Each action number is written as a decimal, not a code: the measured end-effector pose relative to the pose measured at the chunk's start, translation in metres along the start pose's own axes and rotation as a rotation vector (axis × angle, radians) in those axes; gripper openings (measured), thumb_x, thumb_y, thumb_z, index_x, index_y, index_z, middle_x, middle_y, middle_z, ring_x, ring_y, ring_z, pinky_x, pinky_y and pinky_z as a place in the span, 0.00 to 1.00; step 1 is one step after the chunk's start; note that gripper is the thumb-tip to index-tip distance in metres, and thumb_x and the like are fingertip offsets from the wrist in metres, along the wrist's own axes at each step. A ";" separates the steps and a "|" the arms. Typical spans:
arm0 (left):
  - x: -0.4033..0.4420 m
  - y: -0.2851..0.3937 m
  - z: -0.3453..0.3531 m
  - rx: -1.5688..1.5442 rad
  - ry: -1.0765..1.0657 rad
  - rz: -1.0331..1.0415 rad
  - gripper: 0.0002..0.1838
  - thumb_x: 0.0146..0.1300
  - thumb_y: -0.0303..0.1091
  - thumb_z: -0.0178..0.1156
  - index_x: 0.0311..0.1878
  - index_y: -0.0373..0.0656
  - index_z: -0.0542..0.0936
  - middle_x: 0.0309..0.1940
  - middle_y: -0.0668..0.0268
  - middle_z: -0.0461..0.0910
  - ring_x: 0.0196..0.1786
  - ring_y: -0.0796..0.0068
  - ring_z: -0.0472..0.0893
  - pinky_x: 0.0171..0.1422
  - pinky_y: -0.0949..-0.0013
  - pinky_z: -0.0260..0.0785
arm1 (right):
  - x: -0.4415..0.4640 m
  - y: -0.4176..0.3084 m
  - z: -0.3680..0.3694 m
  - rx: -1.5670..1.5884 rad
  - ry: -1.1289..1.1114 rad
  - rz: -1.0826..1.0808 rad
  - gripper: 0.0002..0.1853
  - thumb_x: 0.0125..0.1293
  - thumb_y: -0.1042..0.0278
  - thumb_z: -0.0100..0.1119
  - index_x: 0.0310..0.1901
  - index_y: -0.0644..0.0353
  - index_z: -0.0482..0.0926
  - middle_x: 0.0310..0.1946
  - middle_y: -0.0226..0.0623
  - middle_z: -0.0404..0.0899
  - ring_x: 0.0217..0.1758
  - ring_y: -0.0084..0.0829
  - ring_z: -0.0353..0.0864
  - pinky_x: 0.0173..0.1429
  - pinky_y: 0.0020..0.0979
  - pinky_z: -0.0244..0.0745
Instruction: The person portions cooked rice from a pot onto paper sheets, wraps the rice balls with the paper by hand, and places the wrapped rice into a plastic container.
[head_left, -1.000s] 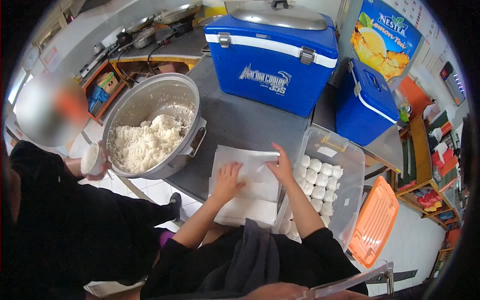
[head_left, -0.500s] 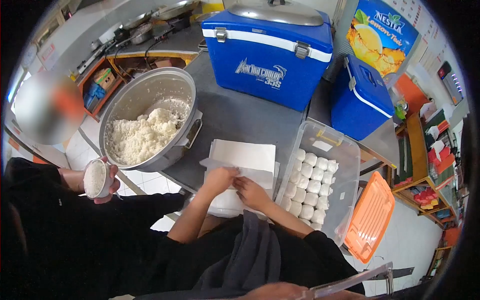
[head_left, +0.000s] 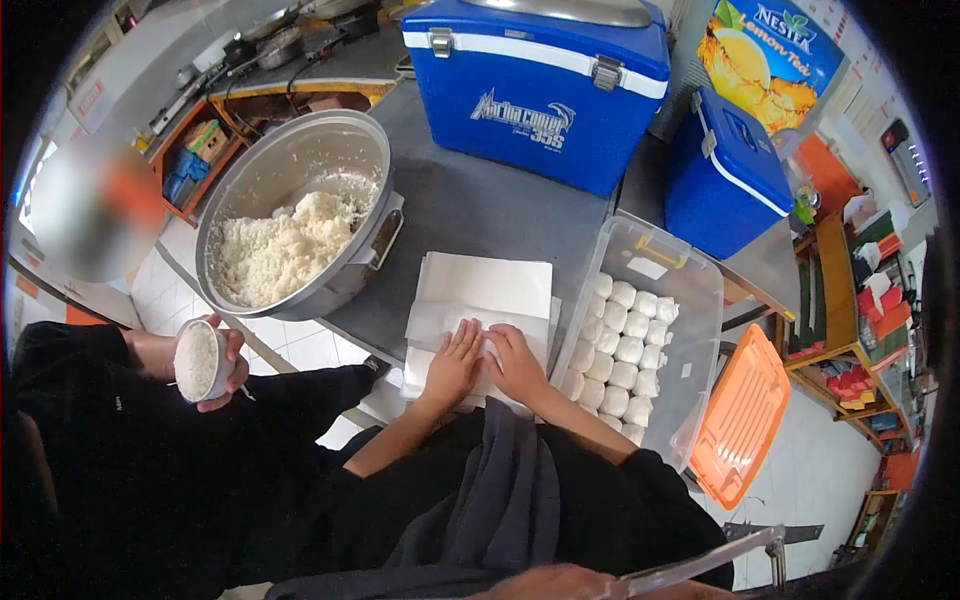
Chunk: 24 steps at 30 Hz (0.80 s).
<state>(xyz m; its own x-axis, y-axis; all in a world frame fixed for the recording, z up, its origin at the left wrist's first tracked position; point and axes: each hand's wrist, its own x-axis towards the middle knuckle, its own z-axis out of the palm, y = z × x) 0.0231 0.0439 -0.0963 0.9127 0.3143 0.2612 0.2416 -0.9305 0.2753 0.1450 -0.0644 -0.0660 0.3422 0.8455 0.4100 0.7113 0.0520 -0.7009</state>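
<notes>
A stack of white paper sheets lies at the table's near edge, with a folded sheet across it. My left hand rests on the folded paper, fingers stretched forward. Beside it my right hand lies on the same paper with its fingers extended, the two hands almost touching. Whatever is under the folded sheet is hidden. To the right, a clear plastic bin holds several rows of white paper-wrapped bundles.
A big metal pot of rice stands at left. A co-worker's hand holds a bowl of rice. Two blue coolers stand behind. An orange lid leans right of the bin.
Both my hands have come together and flattened onto the paper, which is now folded over. The co-worker's bowl has turned upright-side toward the camera and moved slightly down.
</notes>
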 end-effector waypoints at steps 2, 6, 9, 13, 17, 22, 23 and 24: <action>-0.002 -0.017 0.010 -0.160 0.091 -0.023 0.28 0.56 0.33 0.56 0.60 0.39 0.63 0.63 0.55 0.60 0.65 0.60 0.62 0.65 0.53 0.56 | -0.005 0.015 0.016 -0.091 0.005 0.113 0.17 0.55 0.75 0.53 0.47 0.65 0.68 0.50 0.47 0.67 0.55 0.46 0.66 0.59 0.37 0.63; -0.013 -0.040 0.006 -0.161 0.148 -0.105 0.25 0.51 0.32 0.60 0.55 0.43 0.71 0.52 0.60 0.74 0.55 0.63 0.73 0.63 0.54 0.58 | -0.015 0.040 0.015 -0.166 -0.036 0.059 0.14 0.55 0.75 0.53 0.45 0.61 0.71 0.48 0.45 0.70 0.55 0.43 0.68 0.56 0.36 0.66; 0.004 -0.055 -0.012 -0.091 0.122 -0.068 0.17 0.50 0.32 0.60 0.47 0.47 0.77 0.43 0.64 0.79 0.52 0.66 0.74 0.60 0.56 0.60 | -0.010 0.057 0.007 -0.251 -0.070 0.007 0.11 0.56 0.74 0.52 0.42 0.61 0.72 0.41 0.45 0.75 0.49 0.44 0.72 0.52 0.37 0.68; 0.033 -0.076 -0.022 -0.247 -0.044 -0.015 0.08 0.49 0.30 0.61 0.35 0.46 0.79 0.31 0.64 0.80 0.43 0.67 0.78 0.55 0.60 0.63 | 0.006 0.064 -0.001 -0.235 -0.141 0.095 0.09 0.57 0.73 0.51 0.40 0.61 0.72 0.34 0.44 0.77 0.44 0.44 0.75 0.48 0.39 0.69; 0.047 -0.070 -0.022 -0.638 -0.117 -0.365 0.09 0.46 0.30 0.64 0.32 0.41 0.77 0.28 0.62 0.80 0.41 0.63 0.78 0.51 0.61 0.66 | 0.032 0.054 0.000 -0.213 -0.228 0.451 0.10 0.54 0.72 0.55 0.39 0.61 0.71 0.29 0.45 0.76 0.39 0.45 0.75 0.44 0.40 0.68; 0.076 -0.055 -0.020 0.056 0.263 -0.155 0.09 0.41 0.29 0.66 0.26 0.40 0.76 0.24 0.61 0.77 0.34 0.59 0.77 0.46 0.59 0.68 | 0.049 0.048 0.001 -0.693 0.104 0.180 0.10 0.51 0.69 0.59 0.34 0.61 0.71 0.27 0.44 0.73 0.38 0.44 0.72 0.42 0.39 0.68; 0.080 -0.059 -0.021 0.054 0.263 -0.158 0.09 0.41 0.29 0.66 0.26 0.40 0.76 0.24 0.61 0.77 0.34 0.59 0.77 0.46 0.59 0.68 | 0.053 0.052 -0.002 -0.692 -0.039 0.180 0.10 0.50 0.68 0.59 0.32 0.61 0.72 0.29 0.43 0.72 0.40 0.43 0.71 0.42 0.39 0.68; 0.085 -0.064 -0.023 0.114 0.092 -0.047 0.08 0.41 0.30 0.65 0.25 0.42 0.77 0.24 0.61 0.76 0.34 0.59 0.77 0.45 0.59 0.68 | 0.054 0.054 -0.004 -0.688 -0.183 0.178 0.09 0.49 0.68 0.60 0.31 0.61 0.73 0.32 0.42 0.71 0.42 0.42 0.70 0.43 0.39 0.67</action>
<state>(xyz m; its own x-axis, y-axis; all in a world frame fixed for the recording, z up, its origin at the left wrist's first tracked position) 0.0778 0.1343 -0.0709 0.8665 0.3694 0.3357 0.3245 -0.9279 0.1835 0.2042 -0.0177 -0.0792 0.4236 0.8882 0.1781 0.8995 -0.3893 -0.1981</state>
